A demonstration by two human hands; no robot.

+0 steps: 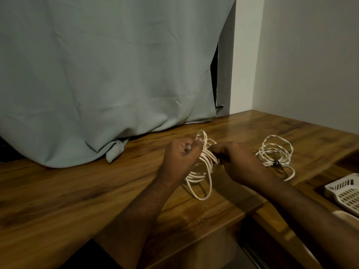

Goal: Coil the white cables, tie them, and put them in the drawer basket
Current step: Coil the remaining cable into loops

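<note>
Fingers of the left hand (179, 157) curl around a bundle of looped white cable (202, 171) above the brown wooden desk (77, 191); the right hand (233, 160) pinches the bundle at its 3 o'clock side. A second coiled white cable (275, 152), bound with a small dark tie (276, 164), lies on the desk at 3 o'clock of the hands. At 4 o'clock sits a white perforated plastic basket (345, 193). At 11 o'clock hangs a pale grey-green curtain (106, 74).

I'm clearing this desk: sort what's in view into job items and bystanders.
Job: the cable coil gripped by left hand and right hand; tied cable bundle on the desk; white basket in the drawer.

Bystanders: curtain; wooden desk.
</note>
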